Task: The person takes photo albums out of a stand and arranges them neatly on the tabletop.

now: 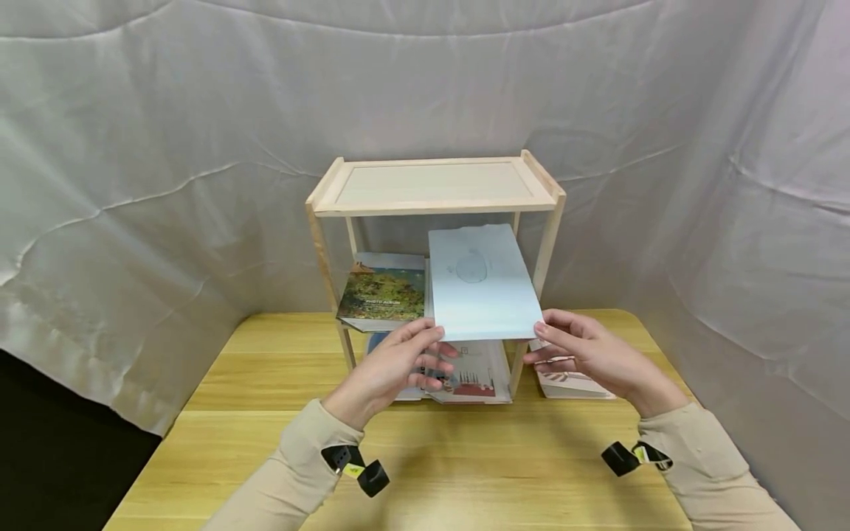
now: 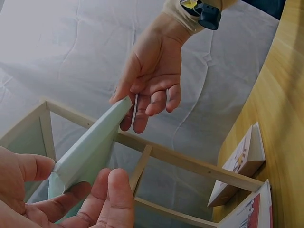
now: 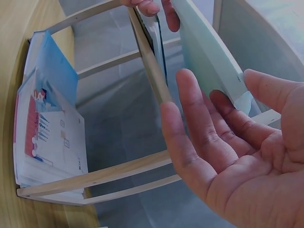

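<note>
A pale blue book [image 1: 485, 280] with a faint round mark on its cover tilts between both hands in front of the small wooden shelf [image 1: 434, 184]. My left hand [image 1: 401, 358] pinches its near left corner between thumb and fingers, the other fingers spread below. At the near right corner, my right hand [image 1: 591, 350] pinches it the same way. Both wrist views show the book's thick edge [image 2: 90, 135] between the thumbs and fingers. The book's far end reaches under the shelf's top board. Left of it, a photo album [image 1: 385, 291] lies on the middle level.
On the bottom level lie a white book [image 1: 474, 372] with a red patch and a blue book [image 3: 59, 66]. Another white book [image 1: 578, 387] lies on the wooden table [image 1: 279, 383], right of the shelf. Grey curtains [image 1: 199, 110] hang behind and at the sides.
</note>
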`<state>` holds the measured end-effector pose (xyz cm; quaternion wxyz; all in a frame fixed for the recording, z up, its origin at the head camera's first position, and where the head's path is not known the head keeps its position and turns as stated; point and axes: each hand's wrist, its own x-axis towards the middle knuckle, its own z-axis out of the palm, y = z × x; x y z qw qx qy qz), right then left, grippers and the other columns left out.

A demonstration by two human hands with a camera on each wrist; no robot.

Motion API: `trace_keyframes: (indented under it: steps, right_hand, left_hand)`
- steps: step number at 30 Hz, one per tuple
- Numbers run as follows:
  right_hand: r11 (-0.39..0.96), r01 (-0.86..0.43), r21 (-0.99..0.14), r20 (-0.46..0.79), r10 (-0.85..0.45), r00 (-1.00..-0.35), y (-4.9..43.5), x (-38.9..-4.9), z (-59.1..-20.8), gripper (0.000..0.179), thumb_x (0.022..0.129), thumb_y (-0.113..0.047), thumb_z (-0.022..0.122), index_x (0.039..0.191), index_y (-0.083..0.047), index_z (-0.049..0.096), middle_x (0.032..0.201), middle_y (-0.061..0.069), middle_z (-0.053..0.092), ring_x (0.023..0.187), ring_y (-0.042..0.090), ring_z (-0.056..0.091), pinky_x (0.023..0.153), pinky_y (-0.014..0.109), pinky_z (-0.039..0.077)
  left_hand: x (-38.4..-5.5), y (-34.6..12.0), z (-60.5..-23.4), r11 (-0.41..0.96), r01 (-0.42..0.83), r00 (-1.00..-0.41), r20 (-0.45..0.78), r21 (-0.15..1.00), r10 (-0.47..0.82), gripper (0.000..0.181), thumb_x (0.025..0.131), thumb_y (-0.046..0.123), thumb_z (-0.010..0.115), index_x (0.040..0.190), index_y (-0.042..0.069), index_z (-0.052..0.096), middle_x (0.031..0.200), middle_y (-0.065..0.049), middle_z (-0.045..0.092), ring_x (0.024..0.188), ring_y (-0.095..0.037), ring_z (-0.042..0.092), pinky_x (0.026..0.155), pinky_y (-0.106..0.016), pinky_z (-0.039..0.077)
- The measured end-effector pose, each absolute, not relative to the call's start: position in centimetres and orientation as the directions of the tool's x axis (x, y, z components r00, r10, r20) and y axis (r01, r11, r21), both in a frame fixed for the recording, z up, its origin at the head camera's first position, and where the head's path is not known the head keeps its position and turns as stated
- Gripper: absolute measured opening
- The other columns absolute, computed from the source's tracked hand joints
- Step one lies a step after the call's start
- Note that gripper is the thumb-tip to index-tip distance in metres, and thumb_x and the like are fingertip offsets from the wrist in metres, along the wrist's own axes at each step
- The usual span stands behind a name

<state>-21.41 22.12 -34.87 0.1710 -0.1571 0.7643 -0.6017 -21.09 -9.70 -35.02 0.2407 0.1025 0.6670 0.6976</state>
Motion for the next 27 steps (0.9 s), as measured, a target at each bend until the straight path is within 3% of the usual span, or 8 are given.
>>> trace_keyframes:
  steps: [4, 10, 14, 21, 27]
  right_hand:
    - [0.234, -0.038, -0.971, -0.073, -0.445, -0.893, 22.2, -21.3, -34.7, 0.039, 0.107, -0.033, 0.049, 0.129, -0.001, 0.045, 0.12, 0.015, 0.059, 0.108, 0.025, 0.071, 0.089, 0.041, 0.06]
    - [0.252, -0.041, -0.967, -0.081, -0.454, -0.887, 22.3, -21.2, -34.7, 0.046, 0.107, -0.033, 0.049, 0.139, 0.001, 0.043, 0.127, 0.012, 0.059, 0.112, 0.029, 0.069, 0.09, 0.039, 0.059]
    - [0.256, -0.058, -0.965, -0.07, -0.467, -0.882, 22.4, -21.2, -34.8, 0.045, 0.107, -0.031, 0.049, 0.139, 0.001, 0.044, 0.126, 0.012, 0.062, 0.112, 0.028, 0.069, 0.088, 0.039, 0.06]
    - [0.266, -0.116, -0.957, -0.032, -0.493, -0.869, 22.7, -20.8, -34.6, 0.039, 0.107, -0.024, 0.049, 0.136, 0.002, 0.047, 0.124, 0.013, 0.066, 0.111, 0.029, 0.069, 0.087, 0.041, 0.06]
    - [0.264, -0.154, -0.952, -0.006, -0.521, -0.853, 23.1, -20.4, -34.4, 0.037, 0.107, -0.021, 0.049, 0.135, 0.003, 0.049, 0.125, 0.014, 0.065, 0.112, 0.028, 0.069, 0.089, 0.043, 0.06]
  left_hand:
    - [-21.0, -9.8, -35.1, 0.0, -0.193, -0.867, -0.17, 0.981, 0.468, 0.042, 0.106, 0.036, 0.05, 0.141, 0.015, 0.045, 0.123, -0.018, 0.064, 0.092, -0.02, 0.07, 0.073, -0.034, 0.06]
    - [-20.8, -10.0, -35.6, 0.014, -0.194, -0.875, -0.179, 0.981, 0.45, 0.06, 0.106, 0.035, 0.052, 0.157, 0.016, 0.029, 0.131, -0.016, 0.062, 0.112, -0.033, 0.064, 0.079, -0.035, 0.06]
    - [-20.8, -10.1, -35.9, 0.01, -0.188, -0.878, -0.172, 0.982, 0.446, 0.054, 0.105, 0.033, 0.053, 0.153, 0.015, 0.036, 0.13, -0.014, 0.062, 0.114, -0.034, 0.062, 0.08, -0.036, 0.059]
    - [-20.9, -10.2, -36.2, -0.02, -0.199, -0.874, -0.168, 0.98, 0.456, 0.041, 0.101, 0.026, 0.061, 0.138, 0.015, 0.048, 0.112, -0.01, 0.061, 0.11, -0.032, 0.065, 0.077, -0.034, 0.058]
    - [-20.6, -10.1, -36.8, -0.049, -0.217, -0.858, -0.167, 0.975, 0.486, 0.036, 0.1, 0.025, 0.063, 0.132, 0.015, 0.049, 0.107, -0.008, 0.061, 0.099, -0.02, 0.067, 0.079, -0.035, 0.057]
